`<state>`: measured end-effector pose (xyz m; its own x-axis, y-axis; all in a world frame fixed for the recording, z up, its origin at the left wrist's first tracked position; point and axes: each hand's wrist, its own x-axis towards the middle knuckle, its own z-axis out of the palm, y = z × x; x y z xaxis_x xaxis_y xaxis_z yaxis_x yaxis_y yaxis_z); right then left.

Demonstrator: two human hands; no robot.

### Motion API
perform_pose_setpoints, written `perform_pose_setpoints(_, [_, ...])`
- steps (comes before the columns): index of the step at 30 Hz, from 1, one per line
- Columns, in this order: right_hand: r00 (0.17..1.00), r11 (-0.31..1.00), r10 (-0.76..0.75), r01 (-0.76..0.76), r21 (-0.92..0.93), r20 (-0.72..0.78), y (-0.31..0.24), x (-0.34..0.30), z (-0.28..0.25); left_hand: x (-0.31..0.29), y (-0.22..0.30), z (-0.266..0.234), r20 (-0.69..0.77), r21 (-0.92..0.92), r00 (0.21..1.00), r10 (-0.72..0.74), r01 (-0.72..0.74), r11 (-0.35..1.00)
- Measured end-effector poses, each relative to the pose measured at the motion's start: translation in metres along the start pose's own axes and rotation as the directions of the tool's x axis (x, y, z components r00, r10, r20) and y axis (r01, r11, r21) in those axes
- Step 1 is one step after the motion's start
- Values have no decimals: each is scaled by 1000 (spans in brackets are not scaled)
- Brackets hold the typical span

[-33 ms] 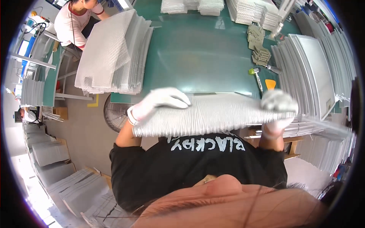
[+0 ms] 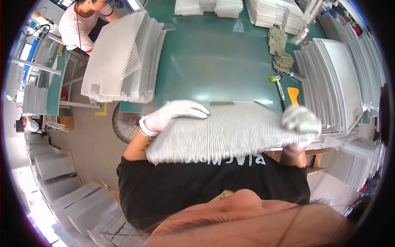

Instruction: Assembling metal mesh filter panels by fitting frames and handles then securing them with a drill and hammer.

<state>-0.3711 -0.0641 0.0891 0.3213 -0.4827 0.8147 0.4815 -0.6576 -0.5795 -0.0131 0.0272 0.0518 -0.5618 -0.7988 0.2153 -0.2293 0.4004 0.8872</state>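
A silvery panel (image 2: 214,131) with fine close ridges, honeycomb-like, spans the space in front of my chest at the table's near edge. My left hand (image 2: 177,114), in a white glove, grips its far left edge with the fingers laid over the top; the thumb is hidden. At the right end my right hand (image 2: 301,120), also gloved and slightly blurred, is closed around the panel's edge. The panel's ridged face slopes toward me, its near edge close to my black shirt. Part of the panel's far edge meets the green tabletop (image 2: 210,61) in the picture.
Stacked mesh sheets (image 2: 115,57) stand at the table's left, beside a seated person (image 2: 84,24). On the right are a hammer (image 2: 279,86), an orange scraper (image 2: 293,95), small khaki pieces (image 2: 283,61) and upright framed panels (image 2: 325,74). A floor fan (image 2: 125,123) is below left.
The panel's near edge has come lower toward my body, so more of its ridged face shows. My left hand has shifted slightly down and right; my right hand has dropped slightly.
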Motion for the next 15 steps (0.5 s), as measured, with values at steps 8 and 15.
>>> perform_pose_setpoints(8, [957,999,-33,27,24,287,-22,-27,-10,9,-72,13,212,458,972,-103,-6,889])
perform_pose_setpoints(15, [945,993,-92,64,100,315,-9,-28,-14,-4,-76,10,251,455,956,-152,22,890])
